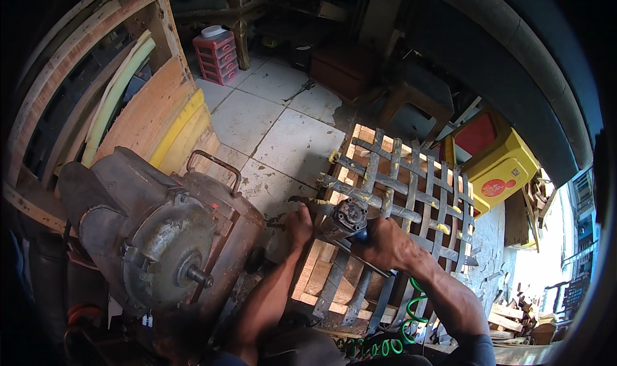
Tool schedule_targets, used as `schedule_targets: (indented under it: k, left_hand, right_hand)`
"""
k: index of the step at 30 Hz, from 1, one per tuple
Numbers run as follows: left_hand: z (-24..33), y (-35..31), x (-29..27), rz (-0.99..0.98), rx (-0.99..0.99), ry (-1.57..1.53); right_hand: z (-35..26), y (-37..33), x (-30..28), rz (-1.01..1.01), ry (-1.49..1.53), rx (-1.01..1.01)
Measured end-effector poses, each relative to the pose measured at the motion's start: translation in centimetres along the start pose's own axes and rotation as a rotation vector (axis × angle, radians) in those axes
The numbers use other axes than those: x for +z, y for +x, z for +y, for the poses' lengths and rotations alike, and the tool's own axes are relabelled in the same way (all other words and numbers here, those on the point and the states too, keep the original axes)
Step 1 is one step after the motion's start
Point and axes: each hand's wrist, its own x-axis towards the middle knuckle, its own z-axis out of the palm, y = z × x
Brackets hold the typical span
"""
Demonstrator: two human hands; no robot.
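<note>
A wooden frame (313, 268) is in front of me, criss-crossed by dark elastic webbing straps (411, 189) with yellowish marks. My right hand (391, 245) is wrapped round the handle of an air stapler (347, 219), whose round metal head faces up over the frame's left edge. A green coiled air hose (414, 302) hangs below my right forearm. Left of the stapler, my left hand (299, 228) is closed at the loose end of a strap (312, 203) that reaches past the frame's edge. The stapler's nose is hidden from view.
A rusty motor-like machine (160, 237) stands close on my left, beside curved wooden panels (141, 109). Beyond the tiled floor (257, 122) is a small pink drawer unit (215, 54). A yellow plastic stool (498, 167) lies at the right, near wood scraps (514, 314).
</note>
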Motion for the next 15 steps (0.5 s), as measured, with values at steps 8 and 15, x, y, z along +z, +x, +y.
schedule_targets:
  k: [8, 15]
  left_hand:
    - [1.4, -0.5, 0.2, 0.028, 0.056, -0.082]
    - [0.9, -0.3, 0.3, 0.052, 0.044, -0.089]
  right_hand:
    - [0.0, 0.1, 0.3, 0.035, 0.019, 0.013]
    - [-2.0, 0.4, -1.0, -0.07, -0.045, 0.089]
